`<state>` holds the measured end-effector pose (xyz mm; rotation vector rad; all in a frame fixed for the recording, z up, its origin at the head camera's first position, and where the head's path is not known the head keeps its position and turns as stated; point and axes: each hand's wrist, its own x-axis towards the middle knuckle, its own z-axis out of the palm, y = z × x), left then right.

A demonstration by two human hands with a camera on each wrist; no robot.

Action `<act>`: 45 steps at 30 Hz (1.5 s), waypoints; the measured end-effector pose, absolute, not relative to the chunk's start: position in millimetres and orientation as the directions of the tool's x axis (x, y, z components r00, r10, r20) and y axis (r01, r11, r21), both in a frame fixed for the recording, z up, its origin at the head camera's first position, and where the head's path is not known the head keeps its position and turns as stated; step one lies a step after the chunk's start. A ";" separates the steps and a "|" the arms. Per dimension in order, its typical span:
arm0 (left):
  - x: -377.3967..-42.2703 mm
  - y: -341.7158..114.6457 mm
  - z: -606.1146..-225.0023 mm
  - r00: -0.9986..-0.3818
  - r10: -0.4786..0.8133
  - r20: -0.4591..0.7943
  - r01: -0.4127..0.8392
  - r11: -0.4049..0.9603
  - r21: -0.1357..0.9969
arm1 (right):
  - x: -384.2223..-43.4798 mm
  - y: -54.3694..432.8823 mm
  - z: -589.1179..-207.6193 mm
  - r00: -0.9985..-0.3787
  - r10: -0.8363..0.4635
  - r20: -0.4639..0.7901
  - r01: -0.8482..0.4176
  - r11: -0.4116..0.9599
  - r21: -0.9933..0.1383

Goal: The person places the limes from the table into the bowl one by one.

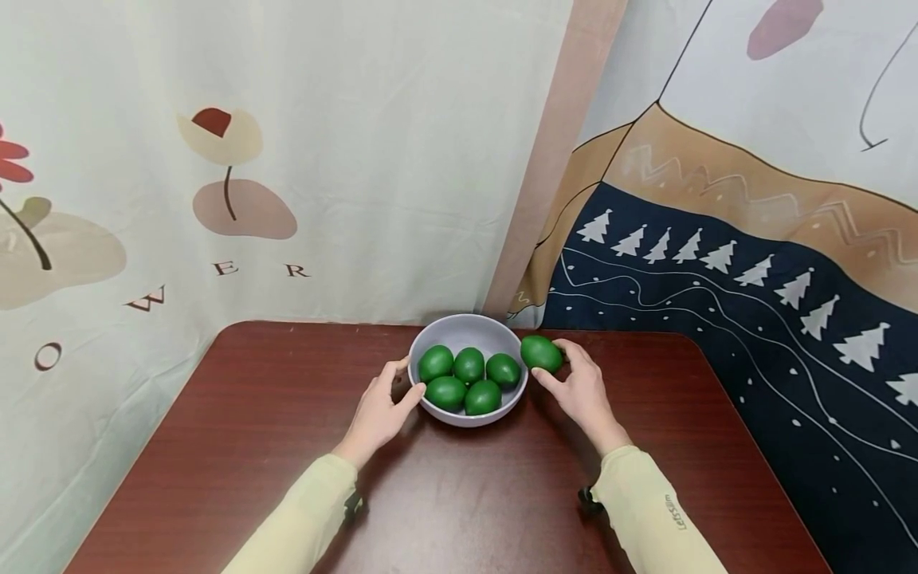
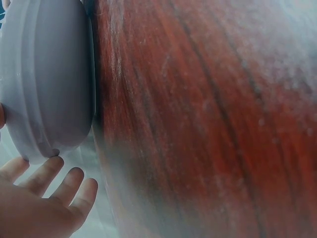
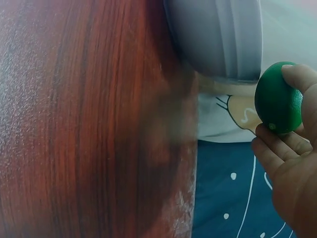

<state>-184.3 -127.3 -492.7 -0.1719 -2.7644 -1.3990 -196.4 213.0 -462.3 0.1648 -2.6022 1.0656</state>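
A grey-lavender bowl (image 1: 469, 421) stands near the table's far edge with several smooth green limes (image 1: 445, 393) inside. My left hand (image 1: 380, 410) holds the bowl's left side, thumb at the rim and fingertips against the outer wall. In the left wrist view, the fingertips (image 2: 53, 161) touch the bowl's wall (image 2: 62, 74), while the little finger stays off it. My right hand (image 1: 582, 391) pinches another lime (image 1: 541, 353) between thumb and fingers, just outside the bowl's right rim. The right wrist view shows this lime (image 3: 278, 99) beside the bowl (image 3: 218, 39), above the table's edge.
The dark red-brown wooden table (image 1: 466, 502) has rounded far corners. Behind it hangs a pale curtain (image 1: 373, 159) with flower prints and letters. On the right is a dark blue printed cloth (image 1: 717, 319) with white trees.
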 end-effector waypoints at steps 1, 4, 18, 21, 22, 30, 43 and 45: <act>-184.1 -127.3 -492.8 -0.993 0.081 0.085 0.116 0.586 0.802 | -196.3 212.3 -461.8 -0.941 0.013 0.337 -0.227 0.714 -0.663; -183.8 -127.6 -493.7 -0.993 0.078 0.087 0.116 0.583 0.804 | -196.8 210.5 -461.3 -0.944 0.008 0.331 -0.226 0.715 -0.662; -183.4 -126.4 -494.2 -0.993 0.081 0.089 0.120 0.583 0.804 | -200.1 202.7 -458.3 -0.940 -0.024 0.342 -0.256 0.712 -0.654; -183.5 -126.2 -494.0 -0.993 0.078 0.087 0.116 0.582 0.805 | -200.9 201.2 -457.8 -0.936 -0.031 0.350 -0.267 0.711 -0.650; -183.7 -126.0 -493.9 -0.994 0.076 0.083 0.112 0.581 0.806 | -201.0 200.6 -457.6 -0.936 -0.033 0.352 -0.269 0.712 -0.649; -184.5 -126.0 -495.2 -0.992 0.081 0.101 0.130 0.587 0.799 | -202.2 195.2 -455.9 -0.933 -0.030 0.359 -0.271 0.713 -0.647; -186.2 -126.5 -494.3 -0.992 0.081 0.098 0.127 0.584 0.802 | -212.4 183.6 -454.3 -0.940 -0.047 0.338 -0.265 0.725 -0.636; -186.6 -126.6 -494.3 -0.992 0.079 0.096 0.125 0.584 0.802 | -213.4 181.4 -453.9 -0.940 -0.049 0.338 -0.266 0.727 -0.633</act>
